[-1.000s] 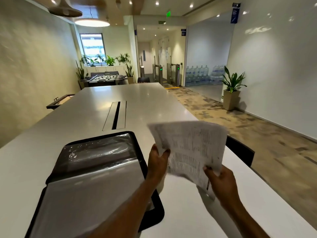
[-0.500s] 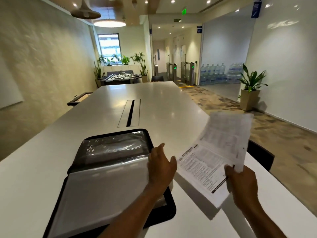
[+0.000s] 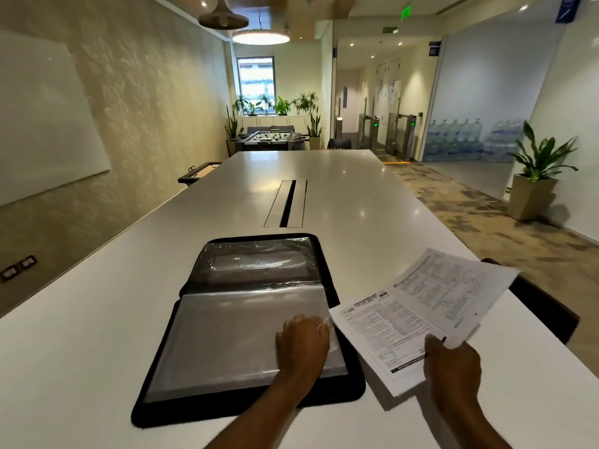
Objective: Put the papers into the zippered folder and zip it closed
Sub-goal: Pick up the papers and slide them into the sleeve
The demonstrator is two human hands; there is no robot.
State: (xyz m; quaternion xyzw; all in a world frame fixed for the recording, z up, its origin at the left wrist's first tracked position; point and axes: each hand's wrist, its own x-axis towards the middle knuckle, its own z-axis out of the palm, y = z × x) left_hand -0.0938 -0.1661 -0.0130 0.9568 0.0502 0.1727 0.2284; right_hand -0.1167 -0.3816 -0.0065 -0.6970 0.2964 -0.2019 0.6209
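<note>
White table (image 3: 340, 189) bore the open zippered folder (image 3: 249, 406), its slick plastic sleeves likely slippery; the papers (image 3: 418, 312), thin and floppy, hung just right of it, pinched at their near edge by the right hand (image 3: 452, 367); the left hand (image 3: 301, 345) lay flat on a sleeve, gripping nothing.

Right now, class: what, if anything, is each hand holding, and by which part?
The right hand holds the papers by their near lower edge. The left hand holds nothing; it rests flat on the open folder.
</note>
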